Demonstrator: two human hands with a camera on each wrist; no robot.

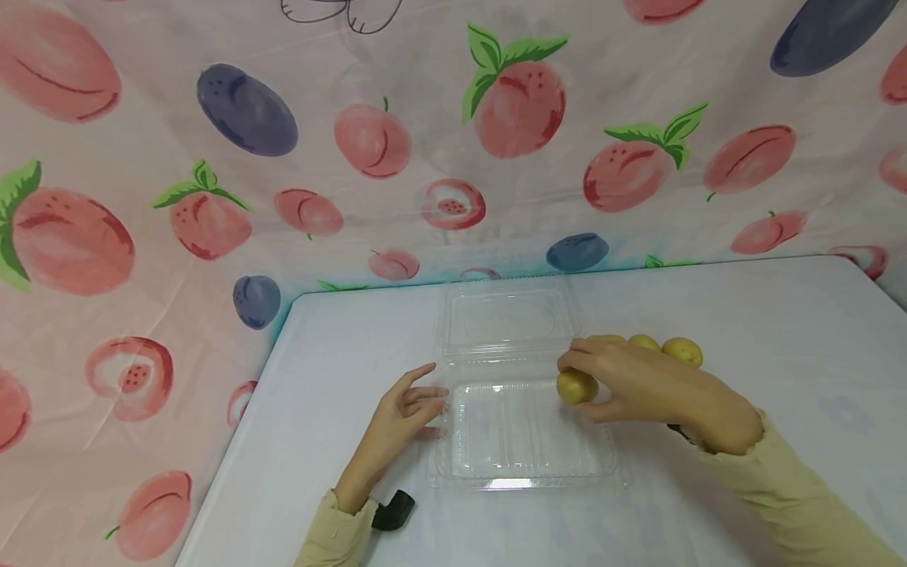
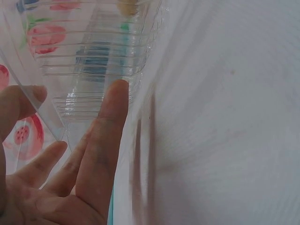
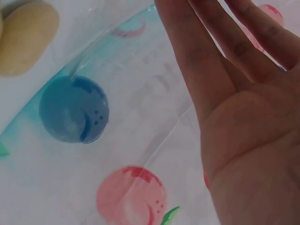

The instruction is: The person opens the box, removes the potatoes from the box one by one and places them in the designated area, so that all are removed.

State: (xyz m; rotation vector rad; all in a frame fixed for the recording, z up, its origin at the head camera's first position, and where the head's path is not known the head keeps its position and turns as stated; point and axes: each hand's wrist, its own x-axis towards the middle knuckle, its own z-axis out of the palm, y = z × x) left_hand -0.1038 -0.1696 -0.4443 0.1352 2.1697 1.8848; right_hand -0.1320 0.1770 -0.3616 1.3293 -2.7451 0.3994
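A clear plastic clamshell box (image 1: 527, 482) lies on the table with its lid (image 1: 510, 315) folded back away from me. My right hand (image 1: 631, 382) pinches a yellow potato (image 1: 577, 387) between thumb and fingers, over the right side of the tray. My left hand (image 1: 404, 409) is at the box's left side, its fingers spread and fairly straight. In the left wrist view, the fingers (image 2: 101, 154) lie along the ribbed clear plastic (image 2: 89, 70). The right wrist view shows my palm (image 3: 258, 136), with the fingertips cut off by the frame.
More yellow potatoes (image 1: 683, 352) lie in a row behind my right hand, partly hidden by it. The white table (image 1: 794, 346) ends at a fruit-printed cloth (image 1: 397, 63) along the back and left. A black strap end (image 1: 394, 510) sticks out by the left sleeve.
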